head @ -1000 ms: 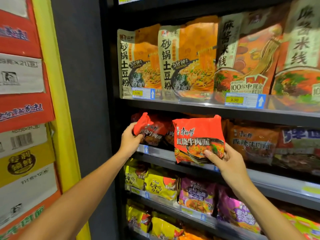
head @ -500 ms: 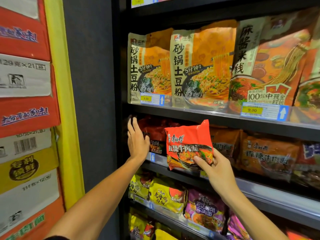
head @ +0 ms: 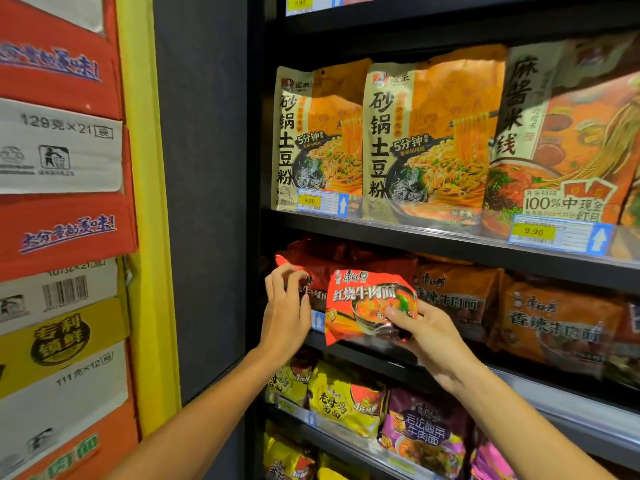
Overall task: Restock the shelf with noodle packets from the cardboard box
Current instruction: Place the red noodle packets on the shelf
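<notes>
- Change since the earlier frame: the left hand [head: 285, 315], half a second ago flat against the dark red packets [head: 308, 271], now lies with fingers loosely curled at their front; the red noodle packet [head: 367, 306] sits lower and more tilted.
- Far left: stacked cardboard boxes [head: 59, 216], closed faces only; contents not visible.
- Left hand: relaxed, touching the shelved packets, gripping nothing that can be seen.
- Centre: right hand [head: 429, 337] pinches the red noodle packet by its lower right corner, just before the middle shelf [head: 363, 355].
- Step in hand: inserting this packet; the next move probably calls for a gap held open, then a push inward.
- Shelves: tall orange bags [head: 429, 140] above; orange packets [head: 460, 296] right; yellow packets [head: 343, 400] and purple packets [head: 422, 431] below.
</notes>
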Demonstrator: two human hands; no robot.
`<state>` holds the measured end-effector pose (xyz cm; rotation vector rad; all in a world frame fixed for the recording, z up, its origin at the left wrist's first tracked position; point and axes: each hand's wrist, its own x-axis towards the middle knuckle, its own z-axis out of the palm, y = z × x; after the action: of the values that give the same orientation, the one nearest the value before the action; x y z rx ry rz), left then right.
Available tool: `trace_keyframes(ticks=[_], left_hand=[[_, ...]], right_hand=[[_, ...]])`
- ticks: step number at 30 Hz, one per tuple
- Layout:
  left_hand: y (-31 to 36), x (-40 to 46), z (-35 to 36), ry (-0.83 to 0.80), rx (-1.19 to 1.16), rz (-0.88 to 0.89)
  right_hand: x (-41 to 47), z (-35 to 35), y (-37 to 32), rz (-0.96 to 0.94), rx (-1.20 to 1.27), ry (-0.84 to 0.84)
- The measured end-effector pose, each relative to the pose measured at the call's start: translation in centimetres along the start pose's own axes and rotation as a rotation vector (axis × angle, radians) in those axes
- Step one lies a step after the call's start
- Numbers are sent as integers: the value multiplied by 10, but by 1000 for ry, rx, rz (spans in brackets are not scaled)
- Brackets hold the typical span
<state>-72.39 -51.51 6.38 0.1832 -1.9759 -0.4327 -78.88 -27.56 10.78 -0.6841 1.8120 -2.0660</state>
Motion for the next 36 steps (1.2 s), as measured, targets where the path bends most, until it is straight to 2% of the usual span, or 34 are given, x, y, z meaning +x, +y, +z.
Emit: trace_keyframes(ticks=[6, 11, 12, 14, 17, 21, 29, 33, 36], left_hand=[[-3, -2, 5, -282, 71, 31], [5, 5, 4, -593, 169, -87], [6, 7, 5, -633, 223, -72], [7, 11, 7, -699, 356, -33], [8, 16, 9, -787, 470, -45], [4, 20, 7, -835, 507, -58], [7, 25, -7, -912, 443, -100], [12, 18, -15, -862, 365, -86], [17, 11, -19, -821, 324, -24]], right_hand=[[33, 5, -5, -21, -57, 158], [56, 1, 3, 72, -126, 280], [58, 0, 4, 100, -214, 287], [58, -1, 1, 113, -554, 246], [54, 1, -9, 3, -1040, 120], [55, -1, -9, 70, -1314, 17], [48, 10, -16, 188, -1467, 29], [39, -10, -17, 185, -1321, 22], [20, -24, -20, 108, -1198, 93]])
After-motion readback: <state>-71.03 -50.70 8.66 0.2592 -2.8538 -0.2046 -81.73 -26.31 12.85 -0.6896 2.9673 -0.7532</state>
